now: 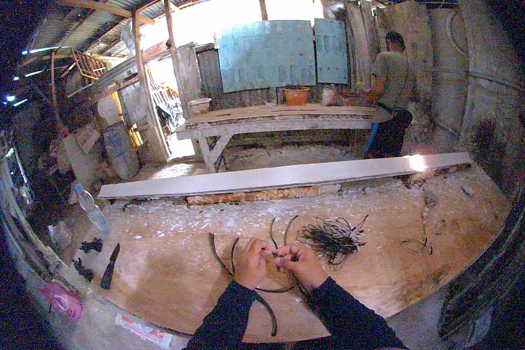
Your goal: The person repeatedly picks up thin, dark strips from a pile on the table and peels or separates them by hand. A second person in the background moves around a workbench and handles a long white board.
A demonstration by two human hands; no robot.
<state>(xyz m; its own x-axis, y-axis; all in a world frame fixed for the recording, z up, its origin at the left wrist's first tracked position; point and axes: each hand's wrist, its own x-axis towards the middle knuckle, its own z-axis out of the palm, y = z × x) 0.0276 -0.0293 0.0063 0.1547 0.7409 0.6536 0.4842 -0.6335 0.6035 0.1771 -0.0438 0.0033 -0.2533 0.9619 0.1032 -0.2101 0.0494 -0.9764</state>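
Note:
My left hand (254, 261) and my right hand (300, 263) meet above the wooden tabletop (175, 256), fingers pinched together. Between the fingertips is a small dark piece, apparently part of a thin black strip (273, 228) whose end curves up beyond them. Another short black strip (290, 228) shows beside it. Longer curved black strips (217, 251) lie left of and under my hands, partly hidden by the wrists; one end (268, 315) reaches toward me. A loose tangle of black cord (335, 239) lies just right of my right hand.
A dark knife (110, 266) and black clumps (87, 245) lie at the left, near a clear plastic bottle (91, 209). A long white board (274, 177) spans the table's far side. Beyond, a person (392, 81) stands at another bench (286, 122) holding an orange tub (296, 96).

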